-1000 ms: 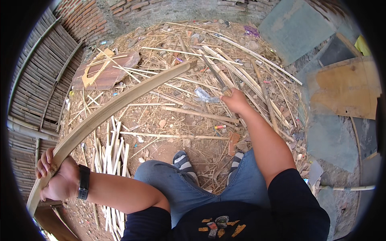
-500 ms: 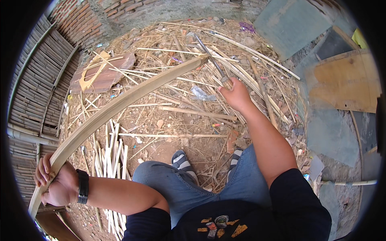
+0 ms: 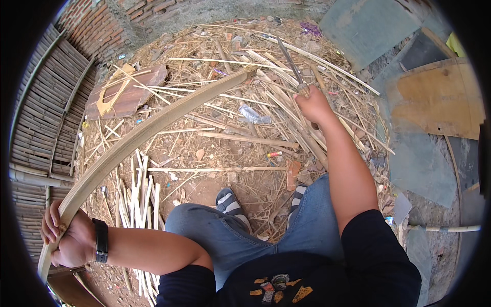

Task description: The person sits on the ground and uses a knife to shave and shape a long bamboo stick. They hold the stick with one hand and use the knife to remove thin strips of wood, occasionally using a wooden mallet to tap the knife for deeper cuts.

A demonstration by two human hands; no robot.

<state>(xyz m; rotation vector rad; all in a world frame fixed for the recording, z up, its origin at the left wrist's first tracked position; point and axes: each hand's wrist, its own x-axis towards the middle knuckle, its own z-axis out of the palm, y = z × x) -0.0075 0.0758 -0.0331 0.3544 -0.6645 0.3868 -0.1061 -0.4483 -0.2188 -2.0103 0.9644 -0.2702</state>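
My left hand (image 3: 74,236) is closed around the near end of a long split bamboo length (image 3: 158,123), which slants up to the right, its far end above the littered ground. In my right hand (image 3: 313,106) is the handle of a machete (image 3: 290,60); the fingers wrap round it and the long, dark blade points away from me. The blade stands apart from the bamboo, to the right of its far end.
Pale split strips (image 3: 140,199) lie in a bundle beside my left knee. Bamboo sticks, straw and debris cover the ground ahead. A brown board (image 3: 146,92) lies at far left, near a bamboo wall (image 3: 48,97); grey sheets (image 3: 371,30) lean at right.
My right hand has moved the machete right and slightly away, so the blade that crossed the bamboo's far end is now clear of it. The bamboo has shifted slightly left.
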